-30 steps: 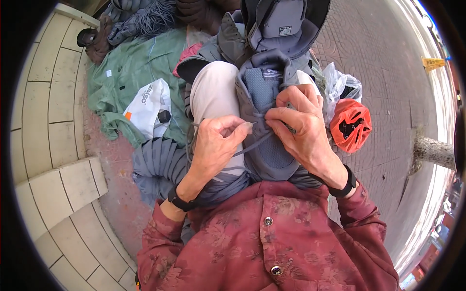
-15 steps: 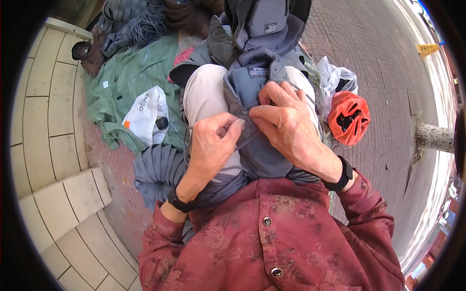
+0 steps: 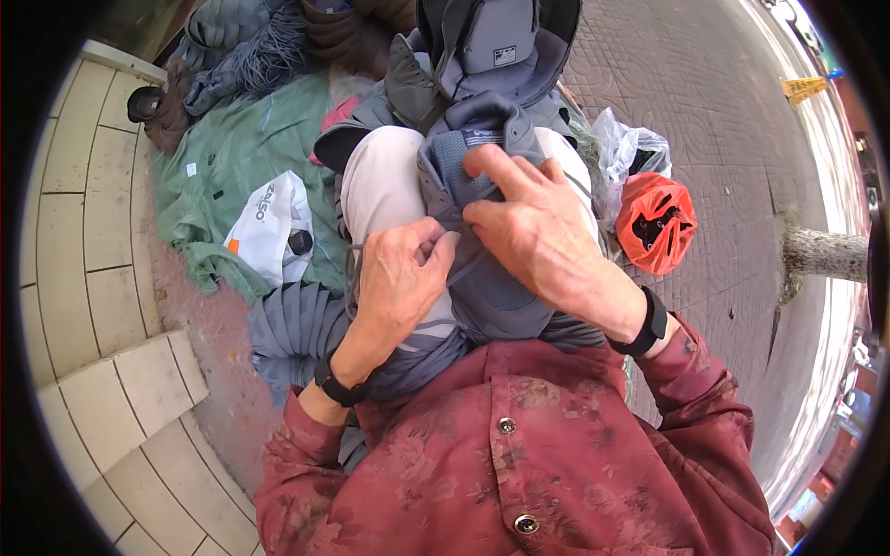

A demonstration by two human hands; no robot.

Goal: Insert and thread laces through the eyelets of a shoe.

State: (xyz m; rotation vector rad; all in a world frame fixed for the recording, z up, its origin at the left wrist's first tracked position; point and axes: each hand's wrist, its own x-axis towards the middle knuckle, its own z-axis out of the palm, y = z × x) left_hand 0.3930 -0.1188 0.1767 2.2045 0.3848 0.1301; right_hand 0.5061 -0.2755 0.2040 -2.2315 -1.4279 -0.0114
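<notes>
A grey shoe upper [image 3: 491,278] with a mesh lining lies across my lap between my light-trousered knees [image 3: 385,185]. Along its open edge run small eyelets, and a thin grey shoelace [image 3: 464,271] crosses it. My left hand [image 3: 403,273] pinches the lace between thumb and forefinger, close beside the eyelet edge. On the other side, my right hand [image 3: 538,227] has its thumb against the eyelet edge and its forefinger bent over the opening. Its remaining fingers are curled and partly hidden, gripping the upper's flap.
Stacked grey uppers [image 3: 292,324] lie by my left thigh. A white bag [image 3: 269,227] rests on green sheeting [image 3: 222,148]; a bundle of grey laces [image 3: 269,56] lies beyond. Ahead stands an open dark backpack [image 3: 505,56]. Red [image 3: 658,236] and clear [image 3: 621,148] plastic bags sit right, near a tree trunk [image 3: 825,255].
My right forefinger has lifted away from the thumb and bent over the upper's opening. My left hand still pinches the lace, slightly lower. The whole view has shifted a little.
</notes>
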